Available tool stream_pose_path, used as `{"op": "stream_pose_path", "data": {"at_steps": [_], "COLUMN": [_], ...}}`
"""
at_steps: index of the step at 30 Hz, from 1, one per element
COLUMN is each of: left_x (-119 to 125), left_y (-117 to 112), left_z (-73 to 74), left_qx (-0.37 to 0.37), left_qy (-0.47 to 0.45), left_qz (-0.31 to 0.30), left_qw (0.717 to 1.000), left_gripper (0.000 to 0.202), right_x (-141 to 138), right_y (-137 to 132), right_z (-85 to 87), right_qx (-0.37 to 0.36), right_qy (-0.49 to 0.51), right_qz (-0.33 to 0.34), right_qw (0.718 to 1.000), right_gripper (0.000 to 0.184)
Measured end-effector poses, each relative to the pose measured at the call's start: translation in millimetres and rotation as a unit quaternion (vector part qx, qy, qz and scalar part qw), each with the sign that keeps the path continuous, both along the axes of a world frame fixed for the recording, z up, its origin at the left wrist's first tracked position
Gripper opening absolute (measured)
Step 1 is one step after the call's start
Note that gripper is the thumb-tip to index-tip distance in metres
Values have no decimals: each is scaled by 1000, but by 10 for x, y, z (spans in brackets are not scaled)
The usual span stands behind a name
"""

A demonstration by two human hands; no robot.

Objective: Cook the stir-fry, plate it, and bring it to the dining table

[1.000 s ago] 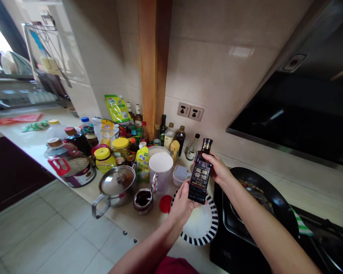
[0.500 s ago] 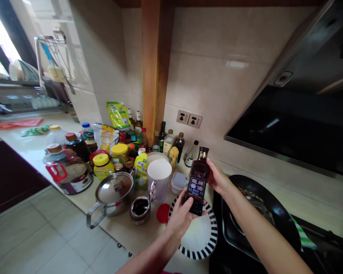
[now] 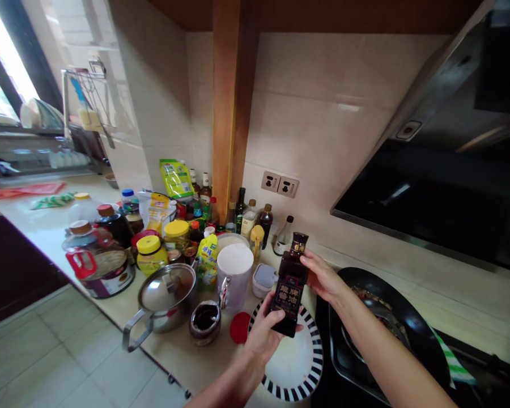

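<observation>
A dark square soy sauce bottle (image 3: 289, 289) is held slightly tilted over the counter, its label facing me and its dark cap in place. My left hand (image 3: 266, 328) grips its lower part, thumb across the front. Around its upper side, just below the neck, my right hand (image 3: 321, 275) is closed; some of its fingers are hidden behind the bottle. Beneath lies a plate with a black-and-white striped rim (image 3: 317, 362). Left of the plate are a red lid (image 3: 240, 327) and an open dark jar (image 3: 204, 323).
On the right, a black wok (image 3: 425, 334) with food and a utensil in it sits on the stove. A range hood (image 3: 429, 187) slopes above. Leftward stand a lidded steel pot (image 3: 168, 289), a white pitcher (image 3: 236, 272), a small lidded tub (image 3: 264, 279) and several bottles and jars.
My view has tilted up a little, so the scene sits lower in the picture. Both hands still hold the bottle, now turned slightly, with its label looking darker.
</observation>
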State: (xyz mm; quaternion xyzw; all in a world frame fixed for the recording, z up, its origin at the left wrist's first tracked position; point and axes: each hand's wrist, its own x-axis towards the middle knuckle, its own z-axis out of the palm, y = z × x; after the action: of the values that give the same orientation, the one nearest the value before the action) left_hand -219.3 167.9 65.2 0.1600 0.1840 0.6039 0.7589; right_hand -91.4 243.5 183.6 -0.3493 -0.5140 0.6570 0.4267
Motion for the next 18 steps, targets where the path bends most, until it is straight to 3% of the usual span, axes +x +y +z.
{"op": "stream_pose_path", "data": {"at_steps": [5,10,13,18], "left_x": [-42,-105,-121,-115], "left_y": [91,181,205,229], "left_z": [-132,-167,-148,-168], "left_qx": [72,164,201,237], "left_qy": [132,300,341,360], "left_qz": [28,69,73,93], "left_qw": [988,937,916,898], "left_gripper": [62,77,78,83], "right_x": [54,42,30,52], "right_y": [-86,-264,-367,-416], "right_z": [-24,31,115,191], "right_qx": [85,209,279,322], "right_qy": [-36,-135,-183,-213], "right_qz": [42,79,106,138], "right_qw": [995,965,937,912], "right_gripper": [45,35,27,33]}}
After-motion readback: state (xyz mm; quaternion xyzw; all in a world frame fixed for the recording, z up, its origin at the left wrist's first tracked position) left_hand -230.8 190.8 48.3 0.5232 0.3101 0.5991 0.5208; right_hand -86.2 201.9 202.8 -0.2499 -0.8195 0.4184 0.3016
